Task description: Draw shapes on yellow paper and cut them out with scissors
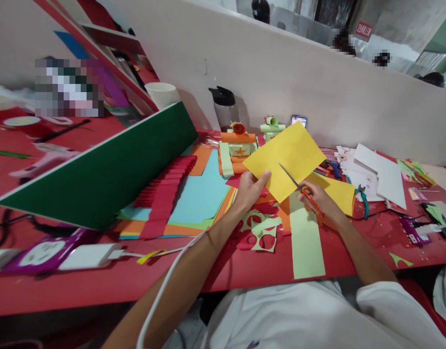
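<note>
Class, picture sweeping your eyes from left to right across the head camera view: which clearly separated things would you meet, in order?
Green board → black-lidded bottle → yellow sheet held up in the left hand → teal-handled pliers → light-green paper scrap near the table's front edge.

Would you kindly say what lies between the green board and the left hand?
Red pleated paper and blue paper, among other coloured sheets, lie between the green board and left hand in the head view.
</note>
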### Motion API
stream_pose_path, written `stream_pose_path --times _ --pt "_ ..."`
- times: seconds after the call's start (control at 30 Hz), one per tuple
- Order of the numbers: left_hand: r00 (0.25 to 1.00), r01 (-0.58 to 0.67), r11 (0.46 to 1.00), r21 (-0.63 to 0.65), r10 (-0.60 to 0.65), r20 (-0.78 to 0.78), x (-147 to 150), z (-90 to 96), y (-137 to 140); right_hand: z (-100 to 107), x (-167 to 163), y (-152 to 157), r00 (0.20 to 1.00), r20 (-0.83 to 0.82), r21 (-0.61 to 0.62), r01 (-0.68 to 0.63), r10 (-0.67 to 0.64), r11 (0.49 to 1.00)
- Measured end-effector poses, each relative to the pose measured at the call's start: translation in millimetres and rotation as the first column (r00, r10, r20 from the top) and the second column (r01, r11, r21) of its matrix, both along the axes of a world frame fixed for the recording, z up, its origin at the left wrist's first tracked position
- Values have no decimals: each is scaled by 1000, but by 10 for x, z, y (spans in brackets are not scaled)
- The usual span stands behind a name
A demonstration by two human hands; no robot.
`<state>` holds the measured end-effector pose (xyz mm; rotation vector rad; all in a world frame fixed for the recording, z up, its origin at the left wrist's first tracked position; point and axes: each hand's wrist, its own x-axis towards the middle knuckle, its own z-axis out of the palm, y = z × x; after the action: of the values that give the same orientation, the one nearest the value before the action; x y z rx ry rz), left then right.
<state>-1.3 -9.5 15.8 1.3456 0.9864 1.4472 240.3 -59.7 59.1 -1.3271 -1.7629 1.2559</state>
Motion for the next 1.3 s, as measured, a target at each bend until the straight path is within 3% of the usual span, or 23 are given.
stream_pose_path --times 0.33,0.77,1.1,1.3 --pt "999 -40 998 48 41 -9 -2 21 6 -98 16 54 994 -112 -54 -17 11 998" --pt "999 34 999 -3 -34 4 7 105 -81 -171 53 69 993 -78 -7 -86 85 996" --pt "999 41 999 18 -41 -6 -8 32 -30 -103 -86 12 984 -169 -102 32 -49 994" --pt "999 45 999 22 -46 5 -5 24 -23 -47 -108 0 980 -191 -90 35 -51 995"
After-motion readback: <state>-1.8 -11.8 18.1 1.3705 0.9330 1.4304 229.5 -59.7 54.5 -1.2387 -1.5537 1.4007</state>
